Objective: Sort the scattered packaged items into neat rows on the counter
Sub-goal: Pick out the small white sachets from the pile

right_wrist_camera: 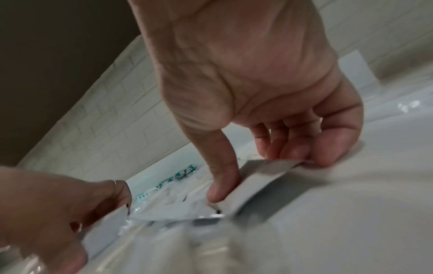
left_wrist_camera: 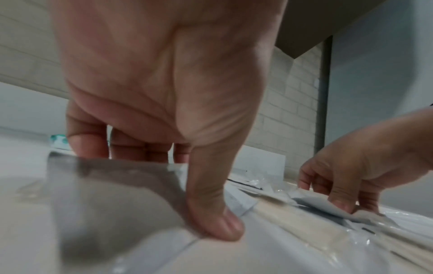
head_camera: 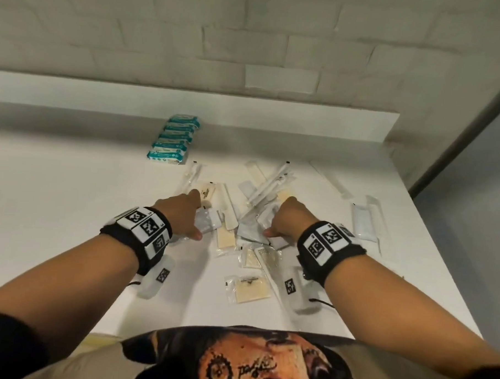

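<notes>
Clear-wrapped toothbrushes (head_camera: 267, 187), combs and beige sachets (head_camera: 250, 289) lie scattered mid-counter. Several teal packets (head_camera: 173, 140) form a row at the back left. My left hand (head_camera: 191, 215) (left_wrist_camera: 194, 185) pinches a flat clear packet (head_camera: 210, 225) (left_wrist_camera: 112, 204), thumb on its near edge and fingers at its far edge. My right hand (head_camera: 282, 220) (right_wrist_camera: 260, 174) pinches a grey-white flat packet (head_camera: 251, 232) (right_wrist_camera: 246, 196) between thumb and fingers. Both packets are low over the pile. Each hand also shows in the other wrist view: right hand (left_wrist_camera: 346, 178), left hand (right_wrist_camera: 58, 213).
The white counter (head_camera: 71, 196) ends at a raised ledge (head_camera: 247, 103) below a pale brick wall. Its right edge (head_camera: 446, 269) runs diagonally beside a grey floor. Packaged white combs (head_camera: 366, 220) lie near that edge. A long white packet (head_camera: 329, 180) lies behind them.
</notes>
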`<state>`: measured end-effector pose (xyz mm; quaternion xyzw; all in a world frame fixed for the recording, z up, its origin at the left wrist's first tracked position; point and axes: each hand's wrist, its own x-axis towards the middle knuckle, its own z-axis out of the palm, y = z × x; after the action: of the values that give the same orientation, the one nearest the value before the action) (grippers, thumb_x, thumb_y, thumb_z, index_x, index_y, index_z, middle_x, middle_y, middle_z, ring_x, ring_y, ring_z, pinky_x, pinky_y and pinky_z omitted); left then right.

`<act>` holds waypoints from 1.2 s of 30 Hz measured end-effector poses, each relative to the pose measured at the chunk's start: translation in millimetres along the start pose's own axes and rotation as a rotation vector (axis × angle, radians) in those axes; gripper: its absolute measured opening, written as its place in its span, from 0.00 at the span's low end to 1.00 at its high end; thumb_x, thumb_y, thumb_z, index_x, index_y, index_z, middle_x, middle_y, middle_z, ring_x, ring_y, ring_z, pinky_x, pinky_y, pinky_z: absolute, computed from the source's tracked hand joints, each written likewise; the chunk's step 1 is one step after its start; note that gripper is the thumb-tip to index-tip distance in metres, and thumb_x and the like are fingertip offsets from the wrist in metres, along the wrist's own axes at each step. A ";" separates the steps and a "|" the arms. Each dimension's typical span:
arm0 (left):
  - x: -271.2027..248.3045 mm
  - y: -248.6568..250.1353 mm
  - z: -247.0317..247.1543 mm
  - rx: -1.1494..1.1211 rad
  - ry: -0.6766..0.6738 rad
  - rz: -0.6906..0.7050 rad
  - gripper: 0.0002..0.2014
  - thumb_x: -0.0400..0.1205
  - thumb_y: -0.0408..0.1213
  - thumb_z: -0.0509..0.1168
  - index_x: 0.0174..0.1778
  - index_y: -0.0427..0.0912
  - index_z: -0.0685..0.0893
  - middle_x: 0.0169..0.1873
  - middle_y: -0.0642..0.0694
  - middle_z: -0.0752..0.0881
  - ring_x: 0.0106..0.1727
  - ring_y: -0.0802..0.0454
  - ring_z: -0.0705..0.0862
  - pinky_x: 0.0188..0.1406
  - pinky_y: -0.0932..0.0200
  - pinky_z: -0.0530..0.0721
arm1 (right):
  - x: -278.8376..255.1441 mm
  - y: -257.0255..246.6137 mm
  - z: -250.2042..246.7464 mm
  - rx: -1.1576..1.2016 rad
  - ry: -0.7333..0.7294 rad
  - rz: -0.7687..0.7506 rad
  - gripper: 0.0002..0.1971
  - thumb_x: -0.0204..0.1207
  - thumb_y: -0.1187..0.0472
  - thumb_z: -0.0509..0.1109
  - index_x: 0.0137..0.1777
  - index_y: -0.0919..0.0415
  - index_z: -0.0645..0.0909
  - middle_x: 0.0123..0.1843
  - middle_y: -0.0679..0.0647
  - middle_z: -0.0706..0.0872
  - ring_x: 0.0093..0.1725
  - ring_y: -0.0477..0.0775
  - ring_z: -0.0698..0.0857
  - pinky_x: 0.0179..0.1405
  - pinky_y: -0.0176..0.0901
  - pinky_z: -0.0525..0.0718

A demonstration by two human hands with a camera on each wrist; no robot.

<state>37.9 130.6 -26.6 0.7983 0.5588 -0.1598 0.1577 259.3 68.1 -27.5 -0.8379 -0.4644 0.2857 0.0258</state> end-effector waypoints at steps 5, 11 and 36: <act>-7.6 -6.0 9.9 -0.067 0.036 -0.063 0.29 0.72 0.53 0.74 0.62 0.43 0.73 0.56 0.45 0.84 0.47 0.48 0.78 0.47 0.55 0.76 | -0.5 -1.9 -5.4 -0.090 -0.053 -0.027 0.34 0.72 0.50 0.77 0.71 0.69 0.69 0.67 0.59 0.81 0.66 0.60 0.82 0.62 0.45 0.80; -13.1 -1.3 16.5 -0.071 0.127 -0.096 0.20 0.72 0.55 0.73 0.45 0.47 0.73 0.42 0.51 0.81 0.45 0.49 0.78 0.45 0.55 0.75 | -12.8 3.4 -6.3 -0.177 -0.099 -0.194 0.20 0.77 0.61 0.71 0.68 0.67 0.77 0.64 0.60 0.83 0.61 0.61 0.84 0.58 0.47 0.84; -29.1 107.3 5.4 -0.402 0.260 0.305 0.08 0.81 0.39 0.65 0.49 0.51 0.71 0.37 0.50 0.83 0.35 0.50 0.82 0.30 0.55 0.75 | -70.1 155.2 -66.2 -0.170 -0.197 -0.193 0.15 0.80 0.58 0.64 0.65 0.63 0.76 0.59 0.57 0.84 0.55 0.58 0.83 0.51 0.47 0.82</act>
<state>129.2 68.8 -11.1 0.8396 0.4683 0.0837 0.2622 382.6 -60.8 11.8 -0.7566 -0.5654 0.3222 -0.0637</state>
